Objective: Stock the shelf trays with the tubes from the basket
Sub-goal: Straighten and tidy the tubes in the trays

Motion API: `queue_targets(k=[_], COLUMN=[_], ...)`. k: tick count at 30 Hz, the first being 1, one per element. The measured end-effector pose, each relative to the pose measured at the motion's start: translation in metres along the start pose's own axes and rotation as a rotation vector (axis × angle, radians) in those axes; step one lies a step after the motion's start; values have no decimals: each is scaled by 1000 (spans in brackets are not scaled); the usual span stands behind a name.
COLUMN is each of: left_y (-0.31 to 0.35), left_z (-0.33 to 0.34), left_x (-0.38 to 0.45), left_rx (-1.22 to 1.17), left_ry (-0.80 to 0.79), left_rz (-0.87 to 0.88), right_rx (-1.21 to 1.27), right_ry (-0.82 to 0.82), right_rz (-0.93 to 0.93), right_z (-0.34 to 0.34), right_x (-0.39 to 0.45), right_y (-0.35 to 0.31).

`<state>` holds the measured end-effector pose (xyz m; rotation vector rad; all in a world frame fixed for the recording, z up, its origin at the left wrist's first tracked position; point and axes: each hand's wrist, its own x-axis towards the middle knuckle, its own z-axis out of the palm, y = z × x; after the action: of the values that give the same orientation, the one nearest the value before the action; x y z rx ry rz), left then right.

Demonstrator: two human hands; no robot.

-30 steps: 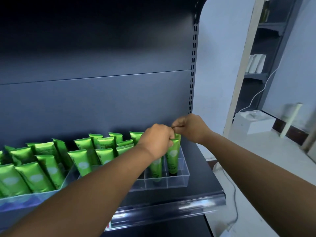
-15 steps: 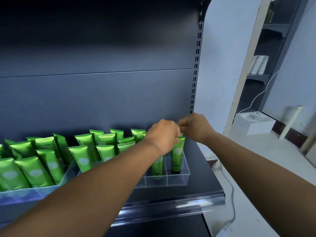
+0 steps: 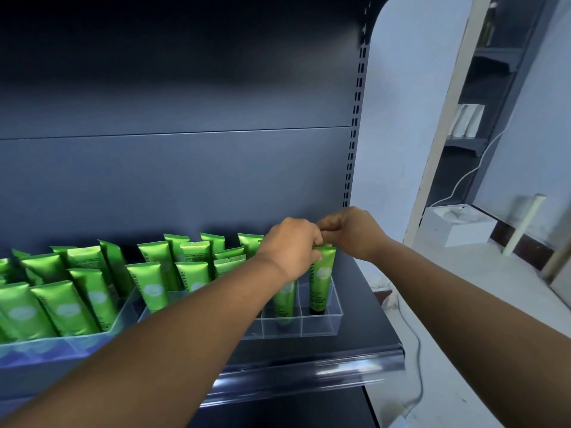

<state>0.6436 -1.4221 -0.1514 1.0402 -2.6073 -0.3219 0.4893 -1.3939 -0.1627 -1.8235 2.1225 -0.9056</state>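
Several green tubes stand cap-down in two clear shelf trays, the left tray [image 3: 92,338] and the right tray [image 3: 321,325]. One green tube [image 3: 321,279] stands upright in the right tray's rightmost compartment. My left hand [image 3: 290,245] grips its upper left edge. My right hand [image 3: 352,233] is pinched at its crimped top, touching my left hand's fingers. Another green tube [image 3: 282,302] stands in the compartment just to the left, partly hidden by my left wrist. The basket is out of view.
The trays sit on a dark shelf [image 3: 364,316] with a clear front lip [image 3: 309,372] and a slotted upright [image 3: 355,134] at its right end. Further right are a white box [image 3: 457,227], a cable [image 3: 417,366] and a second shelving unit [image 3: 482,118].
Both hands stay at the top of the rightmost tube. More of the tube's top edge now shows below my right hand's fingers. The view has shifted slightly.
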Motion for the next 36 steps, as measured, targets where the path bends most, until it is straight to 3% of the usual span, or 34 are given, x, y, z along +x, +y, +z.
queue_targets(k=[12,20,30,36], left_y=[-25,-58,-59,-64], left_z=[-35,-62,-44,-36], left_x=[-21,-34,-20,-9], left_rx=[57,71,140,186], left_ry=[79,32,-18,34], left_rz=[-3,-62,-43,2], right_rx=[-32,25,-499,-526], right_ry=[20,-30,-111,-123], right_rz=[6,31,-35,-27], right_z=[-19,-15,5,16], right_x=[-17,-9,8,22], right_y=[-26,-54,-61,-60])
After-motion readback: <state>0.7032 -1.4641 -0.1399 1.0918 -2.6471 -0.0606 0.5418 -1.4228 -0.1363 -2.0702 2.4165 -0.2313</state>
